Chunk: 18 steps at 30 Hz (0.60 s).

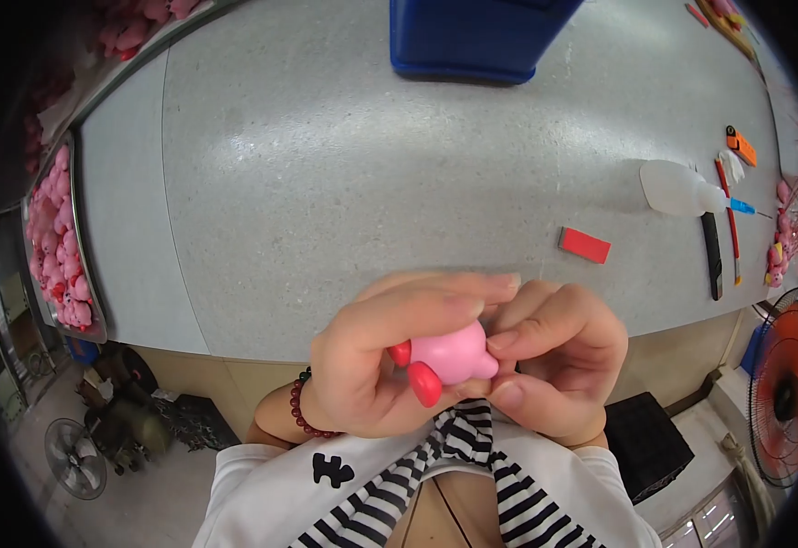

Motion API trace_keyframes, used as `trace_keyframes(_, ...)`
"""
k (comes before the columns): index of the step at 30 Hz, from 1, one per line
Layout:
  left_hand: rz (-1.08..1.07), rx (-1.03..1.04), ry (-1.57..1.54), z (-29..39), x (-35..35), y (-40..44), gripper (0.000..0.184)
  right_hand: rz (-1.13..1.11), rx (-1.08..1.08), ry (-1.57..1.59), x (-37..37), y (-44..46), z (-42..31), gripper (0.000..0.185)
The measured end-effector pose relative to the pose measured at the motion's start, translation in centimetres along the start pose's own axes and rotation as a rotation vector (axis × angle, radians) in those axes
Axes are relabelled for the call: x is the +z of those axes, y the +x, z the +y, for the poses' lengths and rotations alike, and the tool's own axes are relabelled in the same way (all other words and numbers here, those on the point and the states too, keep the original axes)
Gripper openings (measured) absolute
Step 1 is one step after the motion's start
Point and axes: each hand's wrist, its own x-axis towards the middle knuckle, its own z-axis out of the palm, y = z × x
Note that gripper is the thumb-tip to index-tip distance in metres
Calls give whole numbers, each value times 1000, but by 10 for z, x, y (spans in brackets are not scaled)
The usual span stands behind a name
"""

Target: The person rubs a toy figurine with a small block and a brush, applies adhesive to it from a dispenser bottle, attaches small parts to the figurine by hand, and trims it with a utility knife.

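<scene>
A small round pink toy figure [449,354] with red feet lies sideways between my hands, close to my body. My left hand [362,352] curls round it from the left, its fingers along the top and the red feet poking out on the palm side. On the other side, my right hand [568,356] pinches with thumb and forefinger at the figure's stubby pink end. Whatever faces away from the camera on the figure is hidden. On the bench just beyond my hands lies a red rectangular block [585,246].
A blue bin [472,41] stands at the bench's far side. Rightward lie a white squeeze bottle [677,189] with a needle tip, a black-handled tool [711,256], a red brush [729,224] and an orange cutter [741,146]. A tray [91,274] of pink figures is leftward; a fan [787,393] stands right.
</scene>
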Motion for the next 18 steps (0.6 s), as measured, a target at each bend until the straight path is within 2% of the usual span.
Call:
trace_keyframes(2, -9, -1, 5, 1, 1, 0, 48, -6, 22, 36, -3, -2, -1, 21)
trace_keyframes(5, -2, 13, 1, 3, 4, 0, 39, -31, -34, 0, -11, -3, 4, 20)
trace_keyframes(7, 99, 130, 47, 0, 8, -2, 41, -46, 9, -41, -9, 0, -4, 22)
trace_keyframes(10, 155, 160, 76, 1, 12, 0, 38, -54, 13, -69, -7, 1, -1, 23)
trace_keyframes(18, 128, 181, 232, 9, 9, -2, 27, -55, 3, -62, -6, 4, 0, 20)
